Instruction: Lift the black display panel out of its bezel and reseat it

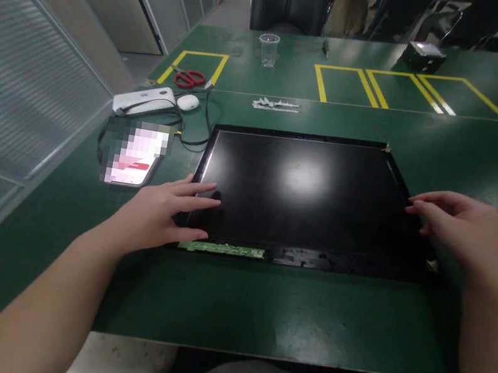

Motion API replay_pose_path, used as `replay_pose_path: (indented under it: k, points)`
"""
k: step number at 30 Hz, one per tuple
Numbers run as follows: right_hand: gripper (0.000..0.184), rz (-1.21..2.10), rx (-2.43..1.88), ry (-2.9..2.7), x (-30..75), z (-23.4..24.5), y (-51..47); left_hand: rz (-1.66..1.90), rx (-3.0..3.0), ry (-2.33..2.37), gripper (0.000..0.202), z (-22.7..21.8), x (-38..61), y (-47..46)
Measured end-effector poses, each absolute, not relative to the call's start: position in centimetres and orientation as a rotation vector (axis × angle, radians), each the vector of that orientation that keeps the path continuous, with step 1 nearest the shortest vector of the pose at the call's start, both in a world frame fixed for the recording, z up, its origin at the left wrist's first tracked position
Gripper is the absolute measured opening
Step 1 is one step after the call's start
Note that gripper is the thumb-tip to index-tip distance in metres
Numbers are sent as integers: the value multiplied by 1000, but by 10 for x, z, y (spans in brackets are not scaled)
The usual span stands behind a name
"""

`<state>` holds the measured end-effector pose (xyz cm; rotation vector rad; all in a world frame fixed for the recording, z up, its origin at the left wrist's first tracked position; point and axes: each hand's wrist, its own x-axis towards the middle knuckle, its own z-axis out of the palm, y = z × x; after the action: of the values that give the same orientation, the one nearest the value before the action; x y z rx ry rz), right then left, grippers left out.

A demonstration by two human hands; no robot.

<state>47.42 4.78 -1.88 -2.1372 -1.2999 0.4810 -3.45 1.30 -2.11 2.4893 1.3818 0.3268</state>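
The left hand (156,214) lies on the black screen (294,200), grip loose; the right hand (464,227) is at the right edge, but I cannot tell its grip.

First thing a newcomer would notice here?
Probably the big dark panel lying mid-table, with the left hand spread over its left edge and the right hand at its right edge. Next, the bright green circuit strip along its near edge, toward the left. Off to the panel's left, the lit phone and, farther back, red-handled scissors.
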Motion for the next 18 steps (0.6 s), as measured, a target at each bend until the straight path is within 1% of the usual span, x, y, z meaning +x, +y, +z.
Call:
replay_pose_path:
  k: [7,18]
  points:
    - [24,461,-2138,-1333,483,-25,49,354,2545,1370,59,-17,-32,12]
    - [29,472,-2160,-1344,486,-27,50,366,2603,1402,63,-15,-30,12]
